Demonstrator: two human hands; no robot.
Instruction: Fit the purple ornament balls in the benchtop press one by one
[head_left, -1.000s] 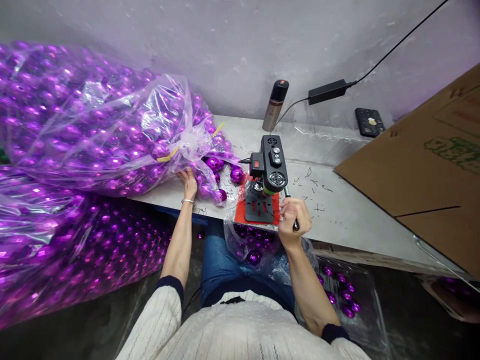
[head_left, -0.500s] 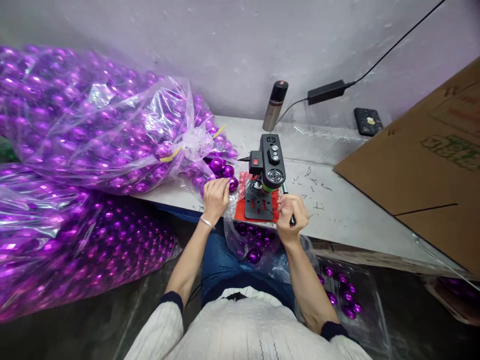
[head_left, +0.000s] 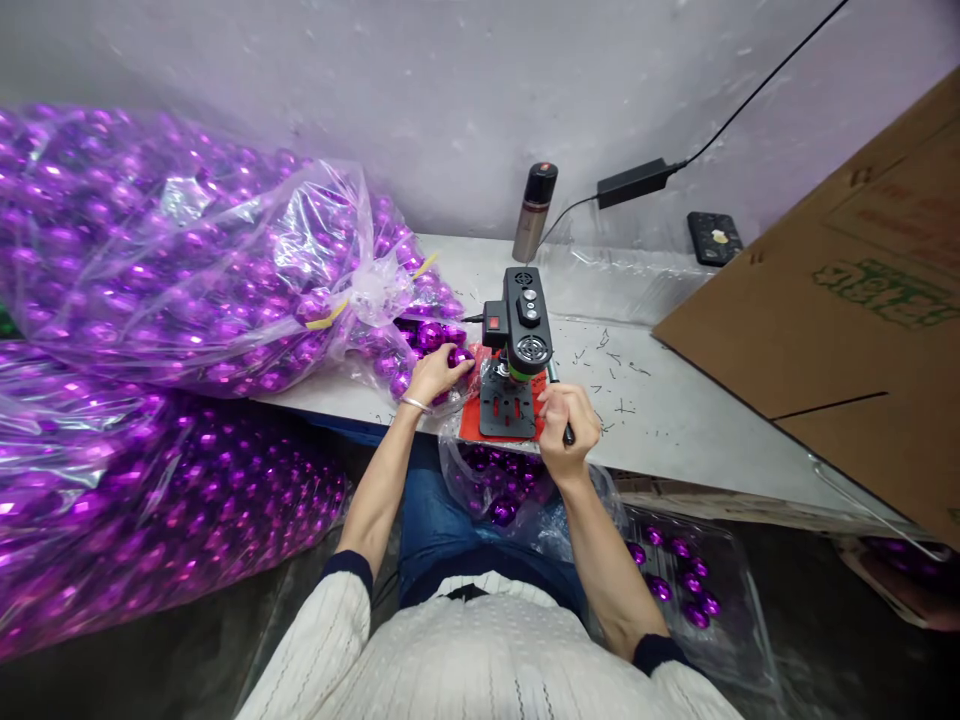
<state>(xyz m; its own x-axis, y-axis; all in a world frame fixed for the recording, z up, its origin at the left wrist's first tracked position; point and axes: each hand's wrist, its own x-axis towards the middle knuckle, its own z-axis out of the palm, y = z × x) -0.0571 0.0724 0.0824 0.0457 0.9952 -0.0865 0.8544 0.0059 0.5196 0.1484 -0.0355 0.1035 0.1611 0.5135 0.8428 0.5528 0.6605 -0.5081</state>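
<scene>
My left hand (head_left: pixel 433 378), a bangle at its wrist, has thumb and fingers closed around a shiny purple ball (head_left: pixel 461 357) just left of the machine. More purple balls lie behind it, at the mouth of a clear bag. My right hand (head_left: pixel 570 428) is wrapped round the black-ended lever handle (head_left: pixel 568 435) on the machine's right side. The small black bench machine (head_left: pixel 526 320), with a red switch and a slotted base plate, stands on a red sheet (head_left: pixel 470 420). Its underside is partly hidden from above.
Big clear bags of purple balls (head_left: pixel 187 250) crowd the left. A spray can (head_left: pixel 535 212), a power adapter (head_left: pixel 636 183) and a phone-like black item (head_left: pixel 714 238) are at the back. A cardboard box (head_left: pixel 847 300) stands right. Below are an open bag (head_left: pixel 457 470) and a clear tray (head_left: pixel 739 600), both with balls.
My left hand has reached slightly forward and now grips one purple ball by the machine. My right hand stays on the lever. The whole view has shifted a little.
</scene>
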